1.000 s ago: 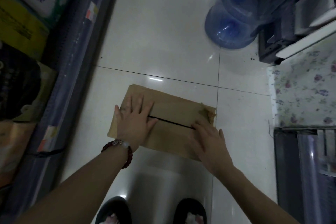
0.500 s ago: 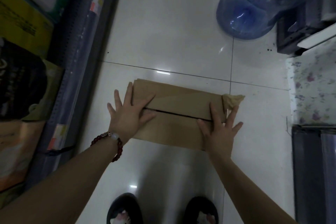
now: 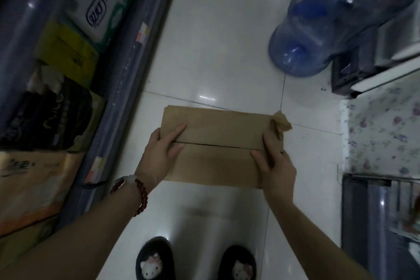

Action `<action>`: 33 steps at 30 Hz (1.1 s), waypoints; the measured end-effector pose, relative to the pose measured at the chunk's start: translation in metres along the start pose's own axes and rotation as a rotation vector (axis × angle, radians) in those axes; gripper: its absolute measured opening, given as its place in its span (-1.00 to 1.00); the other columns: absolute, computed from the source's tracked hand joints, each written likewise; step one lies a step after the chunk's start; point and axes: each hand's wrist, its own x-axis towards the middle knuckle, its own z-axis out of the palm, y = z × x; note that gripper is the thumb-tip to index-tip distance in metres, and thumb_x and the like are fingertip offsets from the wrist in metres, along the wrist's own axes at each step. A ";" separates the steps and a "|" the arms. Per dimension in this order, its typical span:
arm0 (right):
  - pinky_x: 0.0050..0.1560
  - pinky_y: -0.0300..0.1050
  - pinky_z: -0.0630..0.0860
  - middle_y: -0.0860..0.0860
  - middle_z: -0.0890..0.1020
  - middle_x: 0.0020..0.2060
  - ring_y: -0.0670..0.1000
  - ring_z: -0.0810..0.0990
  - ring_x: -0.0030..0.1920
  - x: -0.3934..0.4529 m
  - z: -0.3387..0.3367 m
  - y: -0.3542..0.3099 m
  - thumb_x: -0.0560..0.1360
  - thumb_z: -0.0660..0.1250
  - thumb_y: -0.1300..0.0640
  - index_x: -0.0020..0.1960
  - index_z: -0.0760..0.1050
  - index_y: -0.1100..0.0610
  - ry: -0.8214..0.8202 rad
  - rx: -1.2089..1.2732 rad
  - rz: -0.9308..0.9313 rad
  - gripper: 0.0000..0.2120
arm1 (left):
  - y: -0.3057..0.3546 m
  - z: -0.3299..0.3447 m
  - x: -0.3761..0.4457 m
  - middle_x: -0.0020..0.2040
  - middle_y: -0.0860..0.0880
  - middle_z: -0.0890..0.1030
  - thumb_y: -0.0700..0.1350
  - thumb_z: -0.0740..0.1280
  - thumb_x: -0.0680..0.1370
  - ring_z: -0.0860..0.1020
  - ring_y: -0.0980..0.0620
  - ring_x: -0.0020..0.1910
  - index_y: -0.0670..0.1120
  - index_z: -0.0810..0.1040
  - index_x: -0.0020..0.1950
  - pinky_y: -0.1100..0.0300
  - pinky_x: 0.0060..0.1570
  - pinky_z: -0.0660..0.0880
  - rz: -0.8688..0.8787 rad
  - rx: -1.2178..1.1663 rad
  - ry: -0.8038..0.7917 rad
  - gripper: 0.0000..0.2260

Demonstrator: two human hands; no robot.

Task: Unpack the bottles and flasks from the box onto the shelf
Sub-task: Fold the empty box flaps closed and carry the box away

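Box (image 3: 218, 143) sits on the white tile floor (image 3: 204, 41), centre of frame, flaps closed with a dark seam running left to right across the top. Crumpled tape (image 3: 281, 123) sticks up at its upper right corner. Your left hand (image 3: 159, 154) grips the left end: thumb on top near the seam, fingers curled over the edge. Your right hand (image 3: 276, 166) grips the right end the same way, thumb lying on the near flap. Both hands are closed on the cardboard. Beaded bracelet (image 3: 138, 193) on your left wrist. Shelf (image 3: 127, 75) runs down the left of frame, stocked with packaged goods including a white tissue pack (image 3: 102, 7). Blue water jug (image 3: 318, 29) stands upper right, well apart from the box. Your slippers (image 3: 154, 259) are at bottom centre.
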 end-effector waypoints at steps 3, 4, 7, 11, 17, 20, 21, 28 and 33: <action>0.28 0.02 0.45 0.07 0.50 0.26 0.07 0.49 0.22 0.002 -0.042 -0.051 0.50 0.32 -0.04 0.39 0.34 -0.19 0.014 0.039 -0.051 -0.53 | 0.052 -0.034 -0.016 0.36 -0.05 0.32 -0.09 0.27 0.58 0.37 0.00 0.25 0.18 0.37 0.40 0.12 0.35 0.29 0.009 -0.044 0.070 -0.59; 0.28 0.03 0.45 0.06 0.51 0.25 0.07 0.50 0.22 0.002 -0.057 -0.070 0.50 0.33 -0.03 0.38 0.36 -0.19 0.023 0.054 -0.068 -0.54 | 0.073 -0.047 -0.022 0.35 -0.05 0.34 -0.09 0.28 0.57 0.38 -0.03 0.26 0.17 0.38 0.40 0.07 0.36 0.31 0.018 -0.048 0.090 -0.59; 0.26 0.01 0.45 0.05 0.53 0.21 0.05 0.52 0.19 0.001 -0.107 -0.132 0.50 0.33 -0.03 0.36 0.39 -0.18 0.038 0.059 -0.114 -0.57 | 0.139 -0.089 -0.039 0.32 -0.07 0.40 -0.12 0.32 0.54 0.39 0.01 0.21 0.17 0.41 0.38 0.05 0.34 0.34 0.046 -0.054 0.134 -0.57; 0.18 -0.05 0.46 0.09 0.55 0.10 0.09 0.54 0.10 -0.005 -0.180 -0.211 0.50 0.33 0.02 0.37 0.39 -0.13 0.050 0.040 -0.147 -0.55 | 0.229 -0.144 -0.062 0.30 -0.06 0.44 -0.12 0.37 0.51 0.40 0.06 0.19 0.16 0.44 0.35 0.19 0.28 0.30 0.110 -0.052 0.174 -0.57; 0.14 -0.16 0.39 0.14 0.55 0.18 0.12 0.53 0.17 -0.018 -0.282 -0.307 0.50 0.34 0.00 0.38 0.38 -0.12 -0.005 -0.006 -0.209 -0.54 | 0.343 -0.221 -0.089 0.30 -0.06 0.49 -0.08 0.41 0.48 0.44 0.02 0.28 0.19 0.47 0.28 0.19 0.33 0.30 0.186 -0.006 0.165 -0.60; 0.18 -0.15 0.38 0.09 0.53 0.28 0.10 0.49 0.26 -0.012 -0.325 -0.358 0.51 0.32 -0.03 0.40 0.37 -0.10 -0.046 -0.020 -0.229 -0.54 | 0.393 -0.253 -0.089 0.30 -0.01 0.53 -0.09 0.41 0.49 0.45 0.01 0.31 0.22 0.44 0.28 0.23 0.28 0.32 0.231 0.012 0.136 -0.58; 0.21 -0.12 0.38 0.07 0.53 0.29 0.09 0.48 0.28 -0.007 -0.337 -0.375 0.52 0.31 -0.03 0.41 0.37 -0.08 -0.053 -0.021 -0.238 -0.54 | 0.410 -0.262 -0.086 0.29 0.00 0.54 -0.09 0.40 0.49 0.45 0.03 0.30 0.18 0.46 0.30 0.27 0.24 0.31 0.236 0.026 0.142 -0.59; 0.24 -0.12 0.36 0.05 0.49 0.33 0.09 0.44 0.32 0.050 -0.380 -0.471 0.53 0.31 0.01 0.41 0.36 -0.08 -0.029 -0.003 -0.283 -0.54 | 0.489 -0.316 -0.029 0.30 -0.06 0.50 0.01 0.38 0.48 0.45 -0.03 0.28 0.22 0.43 0.34 0.10 0.34 0.31 0.208 -0.003 0.148 -0.57; 0.06 -0.18 0.34 0.07 0.51 0.31 0.10 0.49 0.27 0.108 -0.372 -0.516 0.53 0.30 -0.01 0.42 0.35 -0.09 0.014 -0.054 -0.224 -0.54 | 0.526 -0.347 0.033 0.33 -0.08 0.47 -0.01 0.37 0.49 0.44 -0.06 0.32 0.18 0.44 0.35 0.08 0.37 0.30 0.214 -0.039 0.080 -0.57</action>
